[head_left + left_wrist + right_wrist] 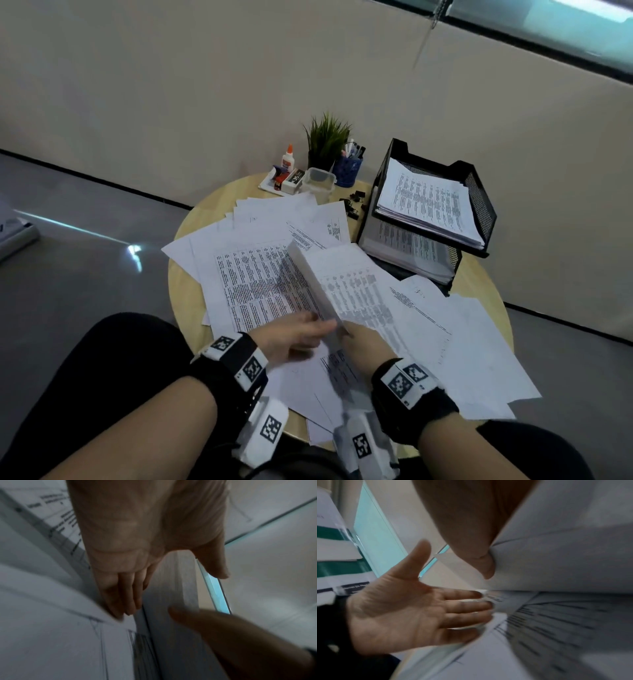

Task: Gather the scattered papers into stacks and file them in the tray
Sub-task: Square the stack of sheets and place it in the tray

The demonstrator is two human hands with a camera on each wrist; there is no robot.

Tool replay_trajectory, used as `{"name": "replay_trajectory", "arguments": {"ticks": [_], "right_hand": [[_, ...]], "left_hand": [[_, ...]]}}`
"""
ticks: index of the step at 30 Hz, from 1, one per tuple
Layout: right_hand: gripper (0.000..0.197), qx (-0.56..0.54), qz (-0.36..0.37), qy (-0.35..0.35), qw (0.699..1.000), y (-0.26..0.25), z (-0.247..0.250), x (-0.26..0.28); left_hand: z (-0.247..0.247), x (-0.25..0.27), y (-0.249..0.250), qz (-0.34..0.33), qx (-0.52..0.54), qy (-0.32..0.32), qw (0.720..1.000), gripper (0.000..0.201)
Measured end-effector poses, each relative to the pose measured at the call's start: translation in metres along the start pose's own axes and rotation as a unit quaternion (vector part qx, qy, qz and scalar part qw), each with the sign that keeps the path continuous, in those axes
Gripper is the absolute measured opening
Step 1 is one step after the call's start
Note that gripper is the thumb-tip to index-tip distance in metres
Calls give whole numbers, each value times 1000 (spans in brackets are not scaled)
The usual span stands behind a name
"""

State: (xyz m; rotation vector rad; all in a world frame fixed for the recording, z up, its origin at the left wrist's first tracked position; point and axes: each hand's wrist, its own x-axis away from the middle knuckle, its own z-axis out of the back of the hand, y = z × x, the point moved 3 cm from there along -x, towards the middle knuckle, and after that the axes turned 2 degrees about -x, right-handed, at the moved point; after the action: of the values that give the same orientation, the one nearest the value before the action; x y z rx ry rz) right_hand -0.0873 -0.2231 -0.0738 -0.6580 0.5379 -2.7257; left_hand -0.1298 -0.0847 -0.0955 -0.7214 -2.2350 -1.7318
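A thick white stack of printed papers [313,284] is standing tilted on its long edge over the loose printed sheets [260,274] covering the round pale wooden table [178,291], on the near side of the black mesh two-tier tray [479,202], which is already holding filed papers on both tiers. The right hand [368,344] is gripping the stack's near end, thumb pressing one face; its fingers are lying hidden behind the paper. The left hand [296,334] is lying flat and relaxed, fingers [467,607] straight, their tips touching the sheets beside the stack, holding nothing. Both wrist views are blurring, leaving the print unreadable.
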Motion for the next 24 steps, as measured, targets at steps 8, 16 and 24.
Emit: {"name": "replay_trajectory", "arguments": {"ticks": [8, 16, 24], "right_hand": [[48, -76, 32, -102, 991, -26, 5, -2], [65, -35, -127, 62, 989, 58, 46, -29], [36, -41, -70, -20, 997, 75, 51, -48]], "left_hand": [[19, -12, -7, -30, 76, 256, 963, 13], [70, -14, 4, -45, 23, 353, 934, 30], [62, -24, -11, 14, -63, 327, 943, 46]]}}
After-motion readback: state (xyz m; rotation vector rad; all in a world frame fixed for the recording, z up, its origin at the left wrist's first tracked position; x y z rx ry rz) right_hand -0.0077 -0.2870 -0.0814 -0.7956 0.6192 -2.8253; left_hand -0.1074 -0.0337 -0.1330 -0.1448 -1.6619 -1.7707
